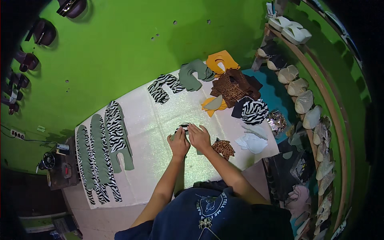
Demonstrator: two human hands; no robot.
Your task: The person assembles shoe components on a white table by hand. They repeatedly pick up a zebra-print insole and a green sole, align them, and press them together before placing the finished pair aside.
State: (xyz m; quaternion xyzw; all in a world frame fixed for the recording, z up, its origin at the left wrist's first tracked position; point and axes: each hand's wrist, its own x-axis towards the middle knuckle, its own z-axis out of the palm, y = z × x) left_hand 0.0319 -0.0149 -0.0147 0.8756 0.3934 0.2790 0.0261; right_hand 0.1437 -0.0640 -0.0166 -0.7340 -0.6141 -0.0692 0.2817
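Observation:
A small zebra-striped piece (184, 127) lies at the middle of the pale table, mostly covered by my fingers. My left hand (179, 145) rests palm down on its near edge, fingers stretched forward. Right beside it, my right hand (199, 138) has its fingers laid out on the piece's right side, the outer one spread away. What lies under the fingertips is hidden. Next to my right wrist is a stack of leopard-print pieces (223, 149), with a bit of green material showing near it.
On the left are overlapping rows of green and zebra pieces (115, 134). Farther back lie a zebra curved piece (161, 91), green pieces (191, 76), orange pieces (224, 60) and brown leopard pieces (230, 90). White scraps (254, 142) lie right. Shoe forms line a wooden rack (303, 102).

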